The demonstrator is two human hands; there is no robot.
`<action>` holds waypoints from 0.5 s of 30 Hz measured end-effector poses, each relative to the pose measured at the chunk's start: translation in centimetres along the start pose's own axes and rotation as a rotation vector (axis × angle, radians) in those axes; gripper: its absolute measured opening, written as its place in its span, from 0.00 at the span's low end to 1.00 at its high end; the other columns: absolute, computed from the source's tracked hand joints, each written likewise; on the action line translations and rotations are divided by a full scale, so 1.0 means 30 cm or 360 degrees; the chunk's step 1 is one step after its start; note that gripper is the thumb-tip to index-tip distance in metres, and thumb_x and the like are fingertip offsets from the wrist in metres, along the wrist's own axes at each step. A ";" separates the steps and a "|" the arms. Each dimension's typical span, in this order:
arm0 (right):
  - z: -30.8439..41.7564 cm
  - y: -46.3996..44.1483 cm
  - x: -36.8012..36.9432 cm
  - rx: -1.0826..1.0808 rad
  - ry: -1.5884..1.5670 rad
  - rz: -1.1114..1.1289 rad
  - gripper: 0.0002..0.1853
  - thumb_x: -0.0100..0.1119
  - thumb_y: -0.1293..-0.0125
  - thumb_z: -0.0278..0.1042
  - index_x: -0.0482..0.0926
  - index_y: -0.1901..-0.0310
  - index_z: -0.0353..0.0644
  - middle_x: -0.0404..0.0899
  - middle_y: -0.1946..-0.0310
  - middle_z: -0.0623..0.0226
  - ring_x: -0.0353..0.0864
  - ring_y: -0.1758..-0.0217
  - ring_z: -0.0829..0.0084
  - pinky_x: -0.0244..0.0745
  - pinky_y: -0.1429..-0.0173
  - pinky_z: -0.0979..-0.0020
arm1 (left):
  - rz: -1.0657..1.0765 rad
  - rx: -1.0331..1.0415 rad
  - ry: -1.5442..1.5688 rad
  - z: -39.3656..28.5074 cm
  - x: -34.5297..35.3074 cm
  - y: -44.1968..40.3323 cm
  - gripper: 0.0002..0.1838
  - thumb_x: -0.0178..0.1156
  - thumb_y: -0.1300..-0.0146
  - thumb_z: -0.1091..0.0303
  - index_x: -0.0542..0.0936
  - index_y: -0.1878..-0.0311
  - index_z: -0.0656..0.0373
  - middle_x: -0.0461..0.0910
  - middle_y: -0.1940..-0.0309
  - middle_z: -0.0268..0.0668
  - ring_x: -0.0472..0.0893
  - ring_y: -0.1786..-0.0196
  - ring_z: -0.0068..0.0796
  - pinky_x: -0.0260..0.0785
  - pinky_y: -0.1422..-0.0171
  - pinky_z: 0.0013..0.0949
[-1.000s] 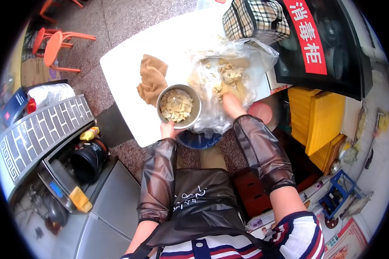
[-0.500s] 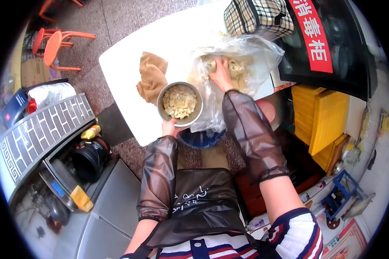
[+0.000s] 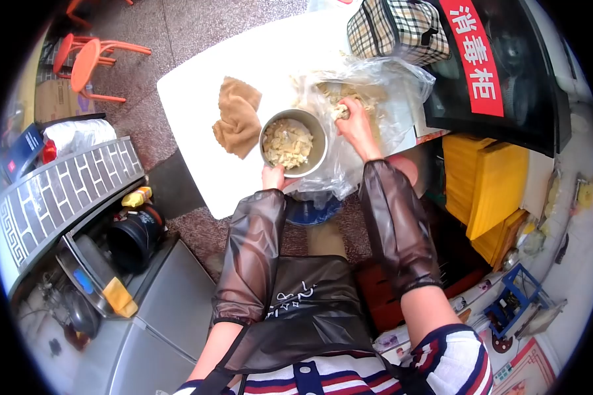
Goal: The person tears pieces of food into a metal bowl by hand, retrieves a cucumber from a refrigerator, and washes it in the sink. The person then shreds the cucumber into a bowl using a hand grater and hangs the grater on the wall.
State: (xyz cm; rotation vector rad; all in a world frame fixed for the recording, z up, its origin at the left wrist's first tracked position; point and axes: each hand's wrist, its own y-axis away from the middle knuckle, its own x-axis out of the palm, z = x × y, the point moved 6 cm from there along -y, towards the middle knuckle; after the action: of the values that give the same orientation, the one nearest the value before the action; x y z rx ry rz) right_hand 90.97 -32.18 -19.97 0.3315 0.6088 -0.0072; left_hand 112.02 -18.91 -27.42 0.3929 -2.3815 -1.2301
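My left hand grips the near rim of a round metal bowl, which holds pale, chunky food pieces. The bowl is tilted slightly at the near edge of the white table. My right hand is closed on a pale clump of food, over a clear plastic bag spread to the right of the bowl. More of the crumbly food lies in the bag. To the left of the bowl is a crumpled brown cloth.
A checkered bag stands at the table's far right, beside a black cabinet with a red label. A blue basin is below the near edge. Orange stools stand at the far left; yellow cloths hang at the right.
The bowl has moved right and slightly away from me with my left hand. My right hand first went left and farther over the bag, then came back nearer with a clump of food.
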 end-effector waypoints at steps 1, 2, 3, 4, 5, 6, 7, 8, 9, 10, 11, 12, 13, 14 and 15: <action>0.055 0.039 -0.001 -0.0001 0.0005 -0.0002 0.18 0.56 0.52 0.23 0.75 0.55 0.40 0.72 0.60 0.51 0.74 0.57 0.52 0.70 0.50 0.61 | 0.0004 -0.0001 0.0003 -0.002 0.014 0.005 0.24 0.41 0.50 0.83 0.59 0.46 0.80 0.70 0.54 0.61 0.77 0.56 0.58 0.79 0.58 0.52; 0.140 0.084 0.036 -0.0196 0.0129 0.0142 0.19 0.56 0.52 0.21 0.74 0.54 0.39 0.72 0.59 0.51 0.74 0.55 0.52 0.70 0.49 0.61 | -0.0015 -0.0010 0.0019 -0.009 0.028 0.014 0.25 0.41 0.49 0.82 0.59 0.45 0.78 0.70 0.53 0.61 0.77 0.56 0.58 0.79 0.58 0.52; 0.201 0.128 0.070 -0.0393 0.0252 0.0279 0.21 0.56 0.53 0.20 0.73 0.53 0.39 0.72 0.57 0.51 0.74 0.54 0.52 0.69 0.48 0.62 | -0.0028 -0.0014 0.0031 -0.018 0.041 0.018 0.25 0.41 0.49 0.82 0.59 0.44 0.77 0.70 0.53 0.61 0.77 0.56 0.58 0.79 0.59 0.52; 0.214 0.168 0.092 -0.0395 0.0242 0.0368 0.20 0.56 0.51 0.20 0.74 0.53 0.39 0.72 0.56 0.53 0.74 0.53 0.56 0.69 0.46 0.63 | 0.0031 0.0043 -0.0012 0.002 0.032 -0.007 0.25 0.41 0.48 0.82 0.60 0.43 0.74 0.70 0.52 0.60 0.78 0.56 0.58 0.79 0.58 0.52; 0.219 0.189 0.107 -0.0397 0.0231 0.0459 0.18 0.55 0.50 0.21 0.74 0.53 0.39 0.72 0.55 0.55 0.74 0.52 0.60 0.69 0.45 0.64 | 0.0000 -0.0007 0.0013 -0.014 0.032 0.020 0.25 0.41 0.48 0.82 0.59 0.43 0.75 0.70 0.52 0.59 0.77 0.55 0.57 0.79 0.58 0.52; 0.229 0.181 0.084 -0.0419 0.0209 0.0397 0.19 0.54 0.48 0.21 0.73 0.52 0.38 0.73 0.52 0.54 0.74 0.49 0.60 0.69 0.44 0.64 | 0.0051 -0.0053 0.0100 -0.013 0.014 0.026 0.26 0.41 0.47 0.83 0.58 0.41 0.71 0.68 0.50 0.59 0.77 0.54 0.58 0.79 0.59 0.52; 0.216 0.159 0.044 -0.0314 0.0249 0.0298 0.18 0.53 0.47 0.21 0.73 0.51 0.39 0.73 0.52 0.54 0.73 0.47 0.58 0.68 0.44 0.63 | 0.0095 -0.0105 0.0192 -0.015 -0.012 0.027 0.27 0.41 0.47 0.83 0.57 0.40 0.67 0.65 0.47 0.58 0.76 0.53 0.59 0.80 0.61 0.52; 0.116 0.115 0.007 -0.0250 0.0306 0.0172 0.19 0.53 0.49 0.21 0.73 0.52 0.37 0.74 0.54 0.54 0.74 0.50 0.55 0.69 0.47 0.62 | 0.0034 -0.0174 0.0175 -0.006 -0.049 0.021 0.28 0.41 0.49 0.84 0.57 0.40 0.71 0.65 0.47 0.61 0.75 0.52 0.60 0.79 0.58 0.54; -0.015 0.091 -0.015 -0.0176 0.0364 0.0046 0.20 0.54 0.51 0.22 0.73 0.52 0.35 0.75 0.57 0.53 0.75 0.54 0.53 0.70 0.49 0.61 | 0.0081 -0.0183 0.0264 0.008 -0.077 0.005 0.28 0.41 0.50 0.85 0.56 0.41 0.74 0.64 0.47 0.62 0.73 0.50 0.62 0.77 0.54 0.56; -0.079 0.097 -0.018 -0.0171 0.0367 0.0044 0.20 0.54 0.51 0.22 0.73 0.52 0.35 0.75 0.57 0.53 0.75 0.54 0.53 0.70 0.49 0.61 | 0.0095 -0.0209 0.0328 0.010 -0.088 0.013 0.28 0.40 0.50 0.85 0.55 0.41 0.75 0.64 0.47 0.62 0.73 0.50 0.62 0.76 0.53 0.57; -0.135 0.087 -0.036 -0.0085 0.0683 -0.0060 0.19 0.55 0.51 0.24 0.73 0.53 0.34 0.75 0.58 0.52 0.76 0.54 0.52 0.71 0.50 0.60 | 0.0119 -0.0224 0.0398 0.006 -0.080 0.011 0.28 0.40 0.50 0.86 0.55 0.41 0.76 0.64 0.48 0.62 0.73 0.49 0.62 0.75 0.51 0.58; -0.182 0.078 -0.049 0.0006 0.0995 -0.0163 0.19 0.55 0.51 0.26 0.73 0.55 0.33 0.75 0.59 0.51 0.76 0.55 0.52 0.71 0.51 0.58 | 0.0127 -0.0220 0.0403 0.010 -0.068 0.002 0.28 0.40 0.50 0.86 0.55 0.41 0.76 0.64 0.48 0.62 0.73 0.49 0.62 0.75 0.51 0.58; -0.224 0.074 -0.038 0.0007 0.0998 -0.0159 0.19 0.55 0.51 0.26 0.73 0.55 0.33 0.75 0.59 0.51 0.76 0.55 0.52 0.71 0.51 0.58 | 0.0099 -0.0210 0.0392 0.024 -0.063 0.000 0.28 0.40 0.50 0.86 0.55 0.41 0.77 0.64 0.47 0.62 0.73 0.50 0.62 0.75 0.51 0.58; -0.258 0.069 -0.022 -0.0045 0.1106 -0.0157 0.21 0.58 0.52 0.28 0.72 0.54 0.36 0.75 0.58 0.50 0.74 0.54 0.51 0.70 0.52 0.58 | 0.0067 -0.0203 0.0377 0.044 -0.063 0.001 0.28 0.40 0.50 0.86 0.55 0.41 0.77 0.64 0.47 0.62 0.73 0.50 0.63 0.74 0.50 0.59; -0.284 0.059 -0.008 -0.0101 0.1211 -0.0158 0.23 0.61 0.53 0.30 0.72 0.52 0.38 0.75 0.57 0.50 0.73 0.52 0.51 0.70 0.52 0.57 | 0.0059 -0.0210 0.0368 0.055 -0.057 0.002 0.27 0.44 0.46 0.83 0.54 0.41 0.77 0.63 0.47 0.62 0.73 0.49 0.59 0.75 0.52 0.57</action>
State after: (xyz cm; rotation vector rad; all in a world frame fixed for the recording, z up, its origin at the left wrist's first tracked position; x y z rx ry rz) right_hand 86.17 -27.92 -25.85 0.2352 1.3759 0.0453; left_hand 112.67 -16.97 -28.63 0.4224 -2.0925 -1.2443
